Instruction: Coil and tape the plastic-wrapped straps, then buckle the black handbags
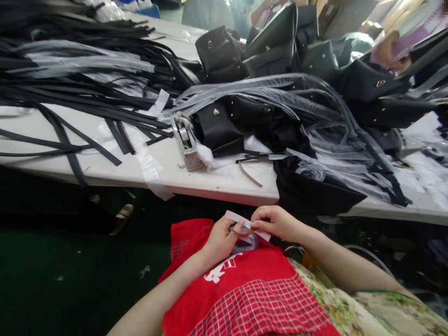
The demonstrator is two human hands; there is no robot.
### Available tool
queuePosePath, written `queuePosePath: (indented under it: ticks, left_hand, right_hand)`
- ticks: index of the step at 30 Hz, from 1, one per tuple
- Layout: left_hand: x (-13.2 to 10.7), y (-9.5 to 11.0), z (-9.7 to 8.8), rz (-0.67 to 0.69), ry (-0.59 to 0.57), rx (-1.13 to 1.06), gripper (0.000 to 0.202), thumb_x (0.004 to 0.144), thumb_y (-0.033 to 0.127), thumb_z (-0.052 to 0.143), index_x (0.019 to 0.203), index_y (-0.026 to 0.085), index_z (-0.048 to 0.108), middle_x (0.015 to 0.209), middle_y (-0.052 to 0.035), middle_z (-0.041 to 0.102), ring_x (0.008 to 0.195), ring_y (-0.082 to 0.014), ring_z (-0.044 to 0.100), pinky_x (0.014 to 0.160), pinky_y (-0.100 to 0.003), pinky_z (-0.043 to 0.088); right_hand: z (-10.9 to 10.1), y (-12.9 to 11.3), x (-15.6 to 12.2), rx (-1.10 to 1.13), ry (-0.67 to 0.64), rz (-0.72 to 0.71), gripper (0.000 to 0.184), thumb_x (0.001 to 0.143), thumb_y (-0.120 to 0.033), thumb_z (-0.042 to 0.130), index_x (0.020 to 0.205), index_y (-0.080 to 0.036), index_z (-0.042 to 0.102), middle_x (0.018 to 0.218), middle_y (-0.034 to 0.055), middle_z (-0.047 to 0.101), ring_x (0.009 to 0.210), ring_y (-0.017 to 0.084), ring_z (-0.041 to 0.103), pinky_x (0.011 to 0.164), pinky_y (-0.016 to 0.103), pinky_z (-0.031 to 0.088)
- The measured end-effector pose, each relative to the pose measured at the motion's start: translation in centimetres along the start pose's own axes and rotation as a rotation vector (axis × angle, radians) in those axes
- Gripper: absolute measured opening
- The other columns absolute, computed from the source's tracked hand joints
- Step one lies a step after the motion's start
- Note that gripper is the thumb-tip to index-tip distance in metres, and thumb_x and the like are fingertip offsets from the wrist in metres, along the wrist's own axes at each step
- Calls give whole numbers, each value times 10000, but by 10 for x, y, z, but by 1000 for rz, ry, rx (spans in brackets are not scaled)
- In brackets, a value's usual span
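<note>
Over my lap, both hands are closed in pinches. My left hand (223, 237) grips a flat white strip (263, 235) near one end, with its thumb along the near side. My right hand (276, 222) pinches the same strip further right with thumb and forefinger. A narrow brown strip (245, 234) curves between the fingertips of the two hands; how each hand holds it is partly hidden. Just below them, a loose greyish translucent coil (249, 244) rests on the red apron (259, 266).
A white table (224, 189) runs ahead, bearing black straps (87, 88), black bags (220, 123), plastic-wrapped straps (280, 84), a metal tape dispenser (187, 144) and a thin curved strip (250, 175). Black fabric (315, 186) hangs over its edge. Another person's hand (390, 51) is at the upper right.
</note>
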State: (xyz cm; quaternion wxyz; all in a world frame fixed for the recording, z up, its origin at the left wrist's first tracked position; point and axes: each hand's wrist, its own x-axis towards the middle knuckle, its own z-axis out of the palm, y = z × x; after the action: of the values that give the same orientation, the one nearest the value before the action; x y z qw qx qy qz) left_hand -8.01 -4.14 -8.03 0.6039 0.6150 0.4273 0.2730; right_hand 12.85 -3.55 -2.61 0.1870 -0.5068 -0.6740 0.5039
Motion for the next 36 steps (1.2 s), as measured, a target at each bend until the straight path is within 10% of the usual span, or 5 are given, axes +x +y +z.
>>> queuePosePath:
  ticks: [7,12,15,31,36]
  left_hand:
    - [2,3,2,56,74,9,300,905,404,528,867,164,703,848,-52,711,810,-194,660,724,-274,501]
    - [0,5,-1,84,103,64,263,895,379,533,883,182,707,884,-58,697,854,-192,644,773,-277,495]
    - [-1,6,-3,28,67,-5,324,916,387,471,922,177,716,882,-57,702,820,-189,642,731,-274,495]
    - [5,6,-6,-217,-55,-309,299,834,374,559,935,147,724,803,-41,722,640,-143,612,607,-241,480]
    - [5,3,-5,-174,-50,-331,293,835,390,567,904,155,728,876,-53,737,772,-177,650,715,-266,500]
  right_hand:
    - [-16,-2,17,61,-6,85,370,798,-494,651,700,-139,693,581,11,604,479,96,471,457,225,352]
    - [-58,22,49,127,542,180,428,727,-570,669,804,-148,674,455,-46,497,410,89,410,427,220,312]
    - [-69,29,51,81,652,142,422,762,-579,625,805,-161,665,459,-54,481,420,89,399,434,220,302]
    - [-5,-36,-52,-183,60,-57,235,915,-328,566,1030,-221,741,740,20,712,601,120,627,553,210,474]
    - [-7,-47,-61,123,-114,-143,679,801,-318,729,1420,-247,462,1227,110,650,1083,229,644,878,327,552]
